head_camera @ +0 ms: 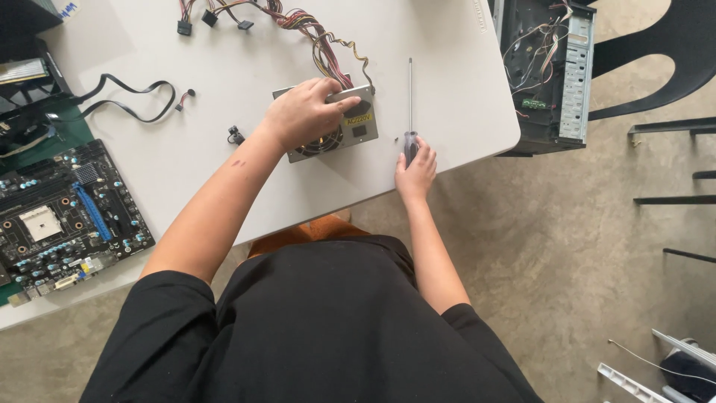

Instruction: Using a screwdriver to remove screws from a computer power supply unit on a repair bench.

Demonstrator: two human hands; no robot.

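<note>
My left hand [302,113] lies flat across the top of the grey metal box-shaped power supply unit [350,128], fingers curled over its far edge and clamped on it, pressing it against the white bench [224,67]. The unit sits near the middle of the bench's near side, directly under that palm, with its round fan grille showing just below my wrist. My right hand [415,173] is well apart from the left, off to the right of the unit at the bench edge, with its fingers closed around the dark handle of a long thin-shafted screwdriver [409,104]. The screwdriver lies flat on the bench, its steel shaft pointing away from me, just beside the unit's right side without touching it.

From the unit's far side a bundle of multicoloured wires [313,30] runs up the bench to black plugs. A small black connector [236,136] lies just left of my left forearm, and a flat black cable [127,101] loops farther left. At the bench's left end rests a black motherboard with a blue slot [63,216]. Beyond the right end stands an open black computer case [548,71] on the concrete floor [567,254].
</note>
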